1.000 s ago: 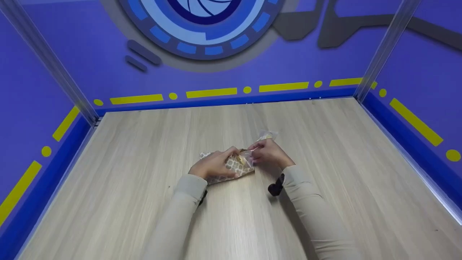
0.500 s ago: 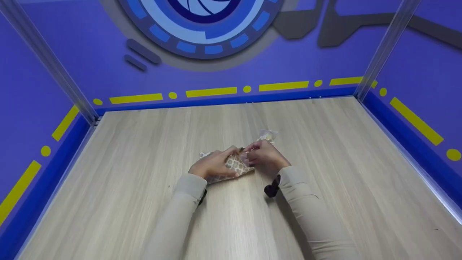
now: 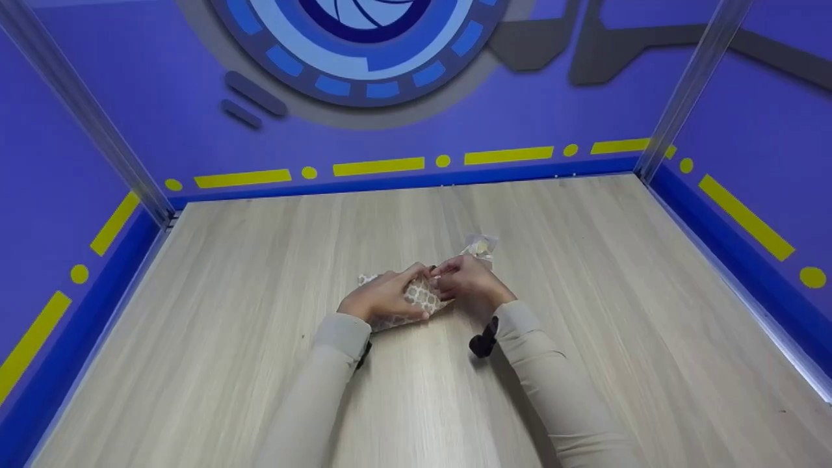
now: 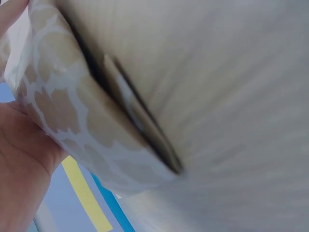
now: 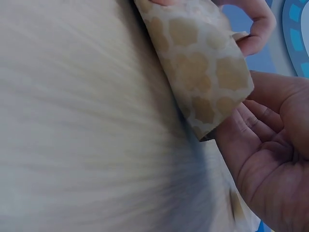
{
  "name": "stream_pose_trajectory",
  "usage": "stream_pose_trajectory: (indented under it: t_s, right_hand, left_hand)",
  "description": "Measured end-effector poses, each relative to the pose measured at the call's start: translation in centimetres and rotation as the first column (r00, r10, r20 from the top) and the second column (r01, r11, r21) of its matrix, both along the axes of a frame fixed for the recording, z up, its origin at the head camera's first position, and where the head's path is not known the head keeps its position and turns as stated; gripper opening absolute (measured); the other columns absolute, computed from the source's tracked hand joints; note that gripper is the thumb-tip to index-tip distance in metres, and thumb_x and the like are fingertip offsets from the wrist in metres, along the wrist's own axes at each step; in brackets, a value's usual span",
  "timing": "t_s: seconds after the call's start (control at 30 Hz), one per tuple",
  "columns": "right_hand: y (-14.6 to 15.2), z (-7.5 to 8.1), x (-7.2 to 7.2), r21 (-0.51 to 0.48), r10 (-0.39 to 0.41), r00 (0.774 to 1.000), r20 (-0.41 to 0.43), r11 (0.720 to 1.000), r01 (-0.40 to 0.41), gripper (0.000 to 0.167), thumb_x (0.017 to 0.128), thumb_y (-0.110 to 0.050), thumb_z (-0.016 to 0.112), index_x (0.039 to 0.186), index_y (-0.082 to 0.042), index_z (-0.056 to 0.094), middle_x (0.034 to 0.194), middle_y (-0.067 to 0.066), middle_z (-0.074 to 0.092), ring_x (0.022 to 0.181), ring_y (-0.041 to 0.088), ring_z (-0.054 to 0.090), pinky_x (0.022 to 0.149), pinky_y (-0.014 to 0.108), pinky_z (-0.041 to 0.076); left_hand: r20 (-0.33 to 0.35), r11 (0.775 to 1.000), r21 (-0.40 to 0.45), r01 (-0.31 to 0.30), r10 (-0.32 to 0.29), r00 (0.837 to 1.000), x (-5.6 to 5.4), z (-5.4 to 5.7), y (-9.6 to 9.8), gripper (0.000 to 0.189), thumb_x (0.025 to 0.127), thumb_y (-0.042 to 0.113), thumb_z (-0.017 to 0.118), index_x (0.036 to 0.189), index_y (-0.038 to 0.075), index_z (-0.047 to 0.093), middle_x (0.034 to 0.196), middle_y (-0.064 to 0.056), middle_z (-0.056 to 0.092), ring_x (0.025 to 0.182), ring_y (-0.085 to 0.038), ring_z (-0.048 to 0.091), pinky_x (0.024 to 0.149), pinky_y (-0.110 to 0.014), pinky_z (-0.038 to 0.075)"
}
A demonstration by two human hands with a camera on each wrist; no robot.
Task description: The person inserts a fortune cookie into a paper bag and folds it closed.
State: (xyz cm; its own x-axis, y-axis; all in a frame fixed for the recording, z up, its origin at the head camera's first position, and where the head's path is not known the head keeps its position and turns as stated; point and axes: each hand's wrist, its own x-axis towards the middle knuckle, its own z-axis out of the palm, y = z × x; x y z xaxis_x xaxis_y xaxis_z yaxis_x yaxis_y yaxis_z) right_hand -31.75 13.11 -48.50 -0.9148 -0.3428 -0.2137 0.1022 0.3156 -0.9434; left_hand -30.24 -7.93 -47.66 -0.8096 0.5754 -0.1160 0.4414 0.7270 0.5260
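A paper bag with a tan and white lattice print lies on the table. My left hand grips its body, thumb on the near side and fingers over the far side. In the left wrist view the bag shows a folded flap along one edge. My right hand is at the bag's right end; in the right wrist view its fingers pass behind the bag's edge and the fingertips are hidden. Just beyond the right hand lies a clear plastic packet with pale yellow contents.
The wood-look table stretches around both hands. Blue printed panels with yellow dashes stand at its back and both sides, joined by metal corner posts. A black wrist device hangs below the right wrist.
My right hand has moved left toward the bag. A clear packet seen between it and the bag's mouth a second ago has gone out of sight there. The left hand keeps its grip.
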Motion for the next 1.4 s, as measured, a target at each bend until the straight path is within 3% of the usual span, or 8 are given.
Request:
stream_pose_trajectory:
  t_s: [0.37, 0.6, 0.8, 1.03, 1.23, 1.4]
  right_hand:
    - [-0.8, -0.4, 0.1, 0.022, -0.035, 0.999, -0.036, 0.999, 0.035, 0.023, 0.081, 0.001, 0.06, 0.103, 0.007, 0.066, 0.078, 0.003, 0.067, 0.061, 0.009, 0.064, 0.06, 0.022, 0.053]
    - [-0.3, -0.4, 0.1, -0.071, -0.044, 0.998, 0.033, 0.996, 0.046, 0.024, 0.085, -0.004, 0.065, 0.106, 0.006, 0.06, 0.076, 0.002, 0.066, 0.062, 0.01, 0.065, 0.063, 0.024, 0.055]
    - [0.5, -0.1, -0.1, -0.138, -0.086, 0.989, 0.122, 0.985, 0.103, 0.027, 0.098, -0.013, 0.05, 0.118, 0.006, 0.051, 0.074, 0.005, 0.068, 0.064, 0.013, 0.067, 0.065, 0.026, 0.056]
    - [0.9, 0.1, 0.0, -0.185, -0.056, 0.982, 0.181, 0.979, 0.09, 0.048, 0.106, -0.029, 0.029, 0.146, -0.002, 0.029, 0.09, 0.013, 0.072, 0.075, 0.018, 0.071, 0.072, 0.031, 0.057]
    - [0.5, 0.5, 0.2, -0.234, -0.008, 0.976, 0.219, 0.97, 0.06, 0.061, 0.105, -0.043, 0.024, 0.153, -0.008, 0.014, 0.114, 0.028, 0.065, 0.093, 0.027, 0.07, 0.083, 0.037, 0.055]
    - [-0.4, 0.8, 0.4, -0.259, 0.024, 0.969, 0.245, 0.965, 0.042, 0.067, 0.103, -0.05, 0.019, 0.155, -0.013, 0.002, 0.121, 0.033, 0.058, 0.098, 0.027, 0.066, 0.082, 0.033, 0.052]
  left_hand:
    - [0.015, 0.999, 0.036, -0.012, 0.011, 1.0, 0.0, -0.1, -0.2, 0.066, 0.072, 0.047, 0.078, 0.127, 0.04, 0.042, 0.09, -0.001, 0.063, 0.074, -0.016, 0.058, 0.061, -0.031, 0.046]
    - [0.002, 0.999, 0.032, -0.002, 0.002, 1.0, 0.0, -0.1, -0.2, 0.064, 0.072, 0.047, 0.078, 0.125, 0.04, 0.042, 0.093, -0.001, 0.063, 0.077, -0.016, 0.058, 0.064, -0.031, 0.046]
    - [-0.009, 1.0, 0.022, 0.007, -0.006, 1.0, -0.1, -0.2, -0.1, 0.067, 0.072, 0.049, 0.078, 0.127, 0.037, 0.041, 0.096, -0.003, 0.064, 0.078, -0.018, 0.057, 0.067, -0.032, 0.045]
    - [-0.015, 1.0, 0.01, 0.01, -0.01, 1.0, -0.1, -0.1, -0.2, 0.071, 0.072, 0.049, 0.078, 0.13, 0.033, 0.04, 0.096, -0.005, 0.064, 0.079, -0.018, 0.057, 0.068, -0.032, 0.046]
    - [0.0, 0.999, 0.031, 0.013, -0.013, 1.0, -0.1, 0.0, -0.2, 0.069, 0.072, 0.045, 0.079, 0.129, 0.032, 0.042, 0.091, -0.003, 0.063, 0.074, -0.016, 0.058, 0.062, -0.029, 0.046]
    - [0.011, 0.999, 0.035, 0.026, -0.026, 1.0, -0.2, 0.1, -0.1, 0.068, 0.073, 0.042, 0.079, 0.129, 0.034, 0.042, 0.091, -0.002, 0.063, 0.072, -0.015, 0.057, 0.063, -0.029, 0.046]
